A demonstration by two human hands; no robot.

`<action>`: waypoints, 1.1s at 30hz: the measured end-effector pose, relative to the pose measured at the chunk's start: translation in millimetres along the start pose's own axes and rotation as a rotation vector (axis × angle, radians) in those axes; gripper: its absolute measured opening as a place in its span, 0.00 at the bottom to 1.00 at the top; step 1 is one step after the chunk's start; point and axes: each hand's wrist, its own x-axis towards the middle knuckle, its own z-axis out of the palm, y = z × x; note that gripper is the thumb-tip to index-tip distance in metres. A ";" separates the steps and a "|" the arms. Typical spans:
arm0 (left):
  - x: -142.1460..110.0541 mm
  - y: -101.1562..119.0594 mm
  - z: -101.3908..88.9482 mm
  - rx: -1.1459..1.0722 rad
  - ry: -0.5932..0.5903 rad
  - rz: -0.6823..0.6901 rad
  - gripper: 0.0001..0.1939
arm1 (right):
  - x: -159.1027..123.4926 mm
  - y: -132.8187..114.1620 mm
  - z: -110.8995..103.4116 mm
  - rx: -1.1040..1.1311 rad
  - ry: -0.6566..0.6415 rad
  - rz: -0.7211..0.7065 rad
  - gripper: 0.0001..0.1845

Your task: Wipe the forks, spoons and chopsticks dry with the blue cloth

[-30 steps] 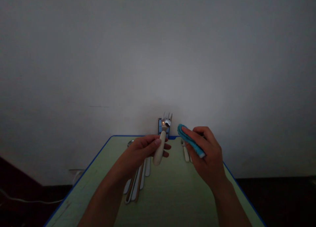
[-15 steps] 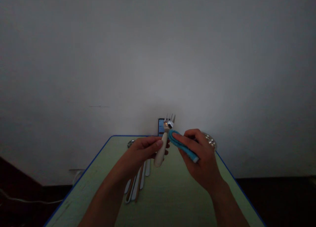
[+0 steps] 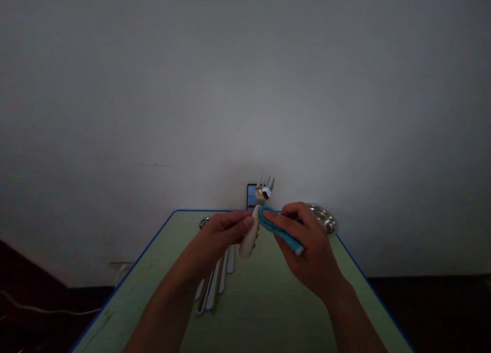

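Note:
My left hand (image 3: 226,231) is closed on the pale handle of a fork (image 3: 250,236), held tilted above the table with its shiny metal tines pointing up. My right hand (image 3: 307,235) pinches a folded blue cloth (image 3: 282,231). The cloth's rounded end presses against the fork around the top of its handle, just below the metal head. Some fingers of my left hand are hidden behind the handle.
Several pieces of cutlery (image 3: 214,286) lie on the pale green table (image 3: 264,307), partly under my left arm. Behind my right hand stands a metal bowl (image 3: 328,221). A phone (image 3: 251,195) leans against the wall (image 3: 245,87) at the table's far edge.
My right hand has moved slightly left with the cloth, which now overlaps the top of the fork's handle. More of the metal bowl shows. My left hand has hardly moved.

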 end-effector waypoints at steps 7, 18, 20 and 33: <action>2.5 -0.3 0.1 -0.002 0.016 0.042 0.12 | 0.0 -0.2 -0.4 0.011 -0.069 0.023 0.26; 3.2 -0.2 -1.4 -0.009 0.009 0.038 0.13 | 0.8 0.3 -1.3 0.043 -0.113 0.027 0.27; 3.5 0.3 -0.8 -0.033 0.017 0.030 0.12 | 0.5 0.6 -1.6 0.055 -0.118 0.020 0.27; 7.1 -4.2 -5.5 -0.094 0.040 0.015 0.13 | 1.1 -1.4 -4.8 0.072 -0.224 -0.003 0.27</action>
